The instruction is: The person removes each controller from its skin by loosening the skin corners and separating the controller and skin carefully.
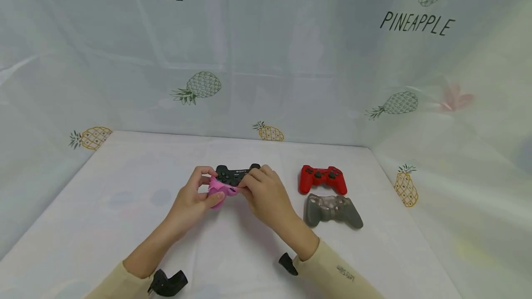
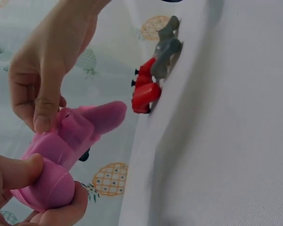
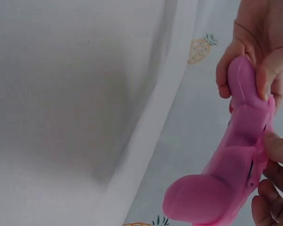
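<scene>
A black game controller (image 1: 231, 176) with SONY lettering is held up over the table, and a pink soft cover (image 1: 224, 189) wraps its near side and handles. My left hand (image 1: 194, 201) grips the left handle, thumb and fingers around the pink cover (image 2: 49, 183). At the near edge, my right hand (image 1: 268, 195) pinches the cover between thumb and fingers. The right wrist view shows the cover's underside (image 3: 240, 125), both handles sheathed in pink, with slits along its edge.
To the right on the white table (image 1: 137, 165) lies a red game controller (image 1: 317, 179). Just in front of it is a grey, partly see-through controller-shaped piece (image 1: 332, 209). A pineapple-print sheet (image 1: 266, 59) hangs behind the table.
</scene>
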A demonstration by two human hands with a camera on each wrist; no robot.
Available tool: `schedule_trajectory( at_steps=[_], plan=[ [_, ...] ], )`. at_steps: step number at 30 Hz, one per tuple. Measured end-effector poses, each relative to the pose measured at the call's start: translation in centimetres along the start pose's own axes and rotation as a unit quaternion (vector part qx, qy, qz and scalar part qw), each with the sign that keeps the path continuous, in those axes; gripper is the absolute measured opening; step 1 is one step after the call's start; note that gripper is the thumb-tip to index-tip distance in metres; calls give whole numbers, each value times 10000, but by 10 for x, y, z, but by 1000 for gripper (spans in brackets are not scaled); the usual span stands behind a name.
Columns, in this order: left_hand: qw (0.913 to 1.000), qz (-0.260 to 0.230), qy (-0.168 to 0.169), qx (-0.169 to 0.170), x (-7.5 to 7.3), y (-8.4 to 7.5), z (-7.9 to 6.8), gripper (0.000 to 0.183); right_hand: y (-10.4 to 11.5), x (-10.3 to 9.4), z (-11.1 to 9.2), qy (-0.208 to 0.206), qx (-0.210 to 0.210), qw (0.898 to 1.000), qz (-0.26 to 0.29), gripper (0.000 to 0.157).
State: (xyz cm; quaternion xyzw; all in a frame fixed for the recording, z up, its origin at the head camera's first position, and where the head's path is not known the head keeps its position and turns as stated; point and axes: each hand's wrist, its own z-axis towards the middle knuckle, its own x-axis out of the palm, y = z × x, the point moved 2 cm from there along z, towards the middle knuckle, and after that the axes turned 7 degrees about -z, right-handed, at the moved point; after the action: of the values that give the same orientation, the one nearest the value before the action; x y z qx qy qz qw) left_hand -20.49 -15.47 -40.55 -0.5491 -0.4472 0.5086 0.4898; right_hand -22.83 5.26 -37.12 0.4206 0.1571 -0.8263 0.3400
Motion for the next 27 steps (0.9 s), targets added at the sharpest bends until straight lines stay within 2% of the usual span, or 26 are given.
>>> schedule_trajectory(
  at_steps=[3,8,10,13,16,20,24,27],
  plan=[
    [10000,8,14,30,0,-1,-1,51,-1,2,0,-88,147,9995,266,10],
    [9999,42,95,34,-2,0,-3,51,-10,0,-4,-89,286,9944,1013,12],
    [10000,16,97,16,-4,0,-3,52,-16,-3,-8,-52,369,9912,1272,19],
    [9999,-82,61,-35,-9,0,-3,54,-29,-6,-16,109,653,9843,1635,41],
    [9994,-310,104,-115,-14,1,-2,56,-41,-5,-26,402,946,9691,2241,66],
    [9968,-728,306,-156,-16,5,-2,56,-47,3,-38,872,1289,9361,3155,95],
    [9952,-884,399,-132,-11,9,-4,56,-46,9,-48,992,1780,9104,3601,103],
    [9969,-718,252,-192,-7,13,-6,57,-43,12,-55,877,2047,9044,3640,100]
  ],
)
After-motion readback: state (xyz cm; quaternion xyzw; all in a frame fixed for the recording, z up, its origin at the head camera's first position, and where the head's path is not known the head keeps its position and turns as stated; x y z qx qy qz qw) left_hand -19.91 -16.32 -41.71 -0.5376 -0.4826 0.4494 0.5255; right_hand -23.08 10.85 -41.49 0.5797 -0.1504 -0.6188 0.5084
